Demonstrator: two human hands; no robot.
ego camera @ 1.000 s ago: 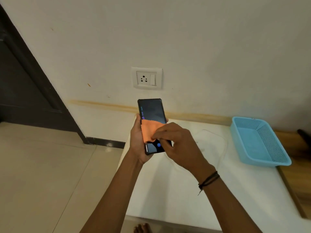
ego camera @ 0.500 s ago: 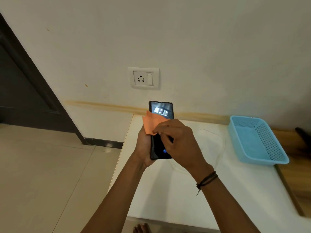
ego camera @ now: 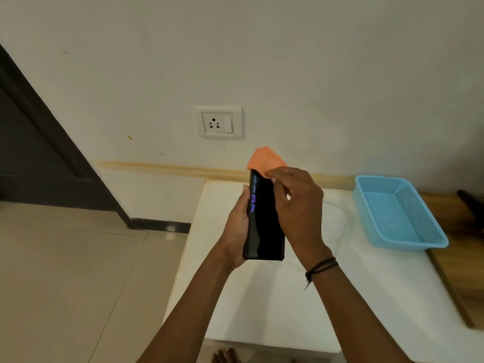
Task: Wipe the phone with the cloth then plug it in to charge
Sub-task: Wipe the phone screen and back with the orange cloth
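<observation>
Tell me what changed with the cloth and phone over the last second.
The right hand slid the orange cloth up the phone, from mid-screen to its top edge, where it now overhangs. The left hand still grips the phone, the right still pinches the cloth. The blue basket and wall socket stayed put.

The cloth (ego camera: 265,159) hides the top of the phone (ego camera: 263,231); the dark object (ego camera: 471,205) is blurred.
</observation>
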